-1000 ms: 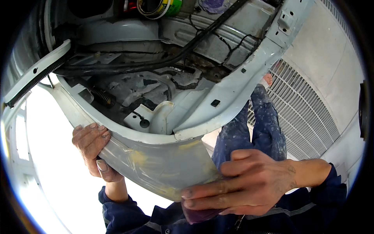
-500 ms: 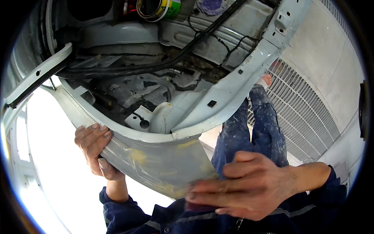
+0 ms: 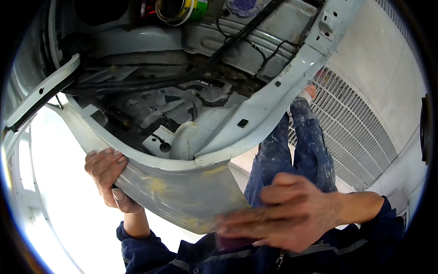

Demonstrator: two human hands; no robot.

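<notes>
Gripping the side edge of a curved grey body panel with yellow smears [image 3: 178,192], the left hand [image 3: 107,177] curls its fingers over the top, thumb beneath. The blurred right hand [image 3: 289,218] holds a dark purple pad [image 3: 234,244] under nearly straight fingers beside the panel's lower right corner; whether the pad touches it, I cannot tell.
</notes>
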